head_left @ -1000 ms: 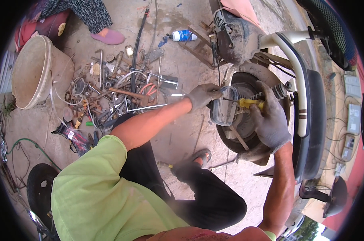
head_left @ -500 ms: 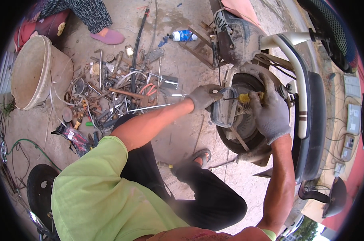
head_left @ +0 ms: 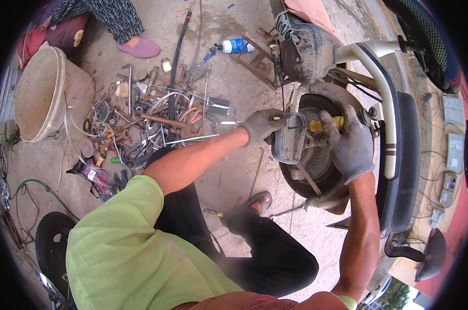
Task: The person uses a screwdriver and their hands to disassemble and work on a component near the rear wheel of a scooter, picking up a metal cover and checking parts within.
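In my right hand, in a grey glove, is a screwdriver with a yellow handle. Its shaft points left across a grey oblong metal part with rounded corners. My gloved left hand pinches the left edge of that part, close to the screwdriver's tip; the tip itself is hard to make out. Right behind the part is a scooter's wheel, with a coil spring below the screwdriver handle.
Loose tools and parts lie heaped at left, beside a large tilted bucket. A blue-and-white bottle lies near a rusty metal stand. The scooter's white rail rises at right. Another person's pink shoe shows at the top.
My right hand's fingers have curled and shifted around the screwdriver's handle, showing more of its yellow end. My left hand stays at the metal part's edge.
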{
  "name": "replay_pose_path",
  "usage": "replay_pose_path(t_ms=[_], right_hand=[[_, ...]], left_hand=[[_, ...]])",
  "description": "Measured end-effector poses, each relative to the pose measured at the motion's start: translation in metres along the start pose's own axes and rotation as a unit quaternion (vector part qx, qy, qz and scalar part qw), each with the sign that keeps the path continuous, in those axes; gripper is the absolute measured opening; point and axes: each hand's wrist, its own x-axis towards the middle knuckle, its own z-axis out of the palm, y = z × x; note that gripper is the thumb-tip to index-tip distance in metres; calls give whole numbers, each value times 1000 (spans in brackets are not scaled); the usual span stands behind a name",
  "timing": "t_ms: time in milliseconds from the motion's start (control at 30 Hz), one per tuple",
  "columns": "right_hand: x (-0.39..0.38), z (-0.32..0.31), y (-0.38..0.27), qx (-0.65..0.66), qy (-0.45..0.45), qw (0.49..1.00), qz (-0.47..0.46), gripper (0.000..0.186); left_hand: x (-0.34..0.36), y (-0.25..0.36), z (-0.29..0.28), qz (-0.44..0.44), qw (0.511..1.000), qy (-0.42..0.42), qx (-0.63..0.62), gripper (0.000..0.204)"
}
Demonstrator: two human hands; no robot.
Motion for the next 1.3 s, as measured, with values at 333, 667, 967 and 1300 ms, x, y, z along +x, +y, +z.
replay_pose_path(t_ms=[333, 667, 967, 1300], right_hand=[[-1, 0, 1, -30, 10, 999, 13, 64], [7, -4, -7, -61, -41, 997, 25, 62], [6, -12, -28, -63, -53, 994, 76, 57], [-12, -2, 0, 58, 29, 997, -38, 65]], left_hand=[[5, -11, 2, 20, 999, 21, 42, 50], [8, -12, 2, 24, 999, 10, 35, 51], [2, -3, -1, 1, 1000, 5, 24, 53], [3, 4, -4, 33, 994, 26, 96, 50]])
